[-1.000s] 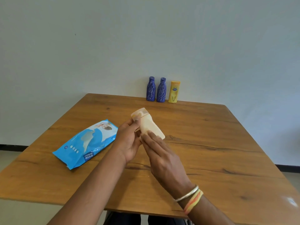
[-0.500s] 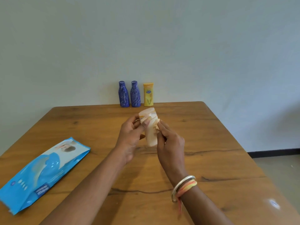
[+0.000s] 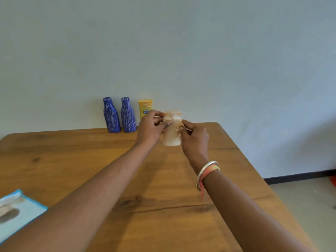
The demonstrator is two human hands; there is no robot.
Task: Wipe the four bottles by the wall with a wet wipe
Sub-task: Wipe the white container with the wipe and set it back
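The pale bottle (image 3: pixel 171 133) sits upright between both hands, wrapped in a thin wet wipe (image 3: pixel 172 116). The left hand (image 3: pixel 150 130) grips its upper left side; the right hand (image 3: pixel 195 140) pinches the wipe against its right side. Just left of the left hand, by the wall, stand two blue bottles (image 3: pixel 111 116) (image 3: pixel 128 115) and a yellow bottle (image 3: pixel 145 108) on the desk (image 3: pixel 72 151). Compared with half a second ago, the hands have carried the bottle farther out — nearer the wall — and the wipe pack (image 3: pixel 16 211) lies closer to the lower-left corner.
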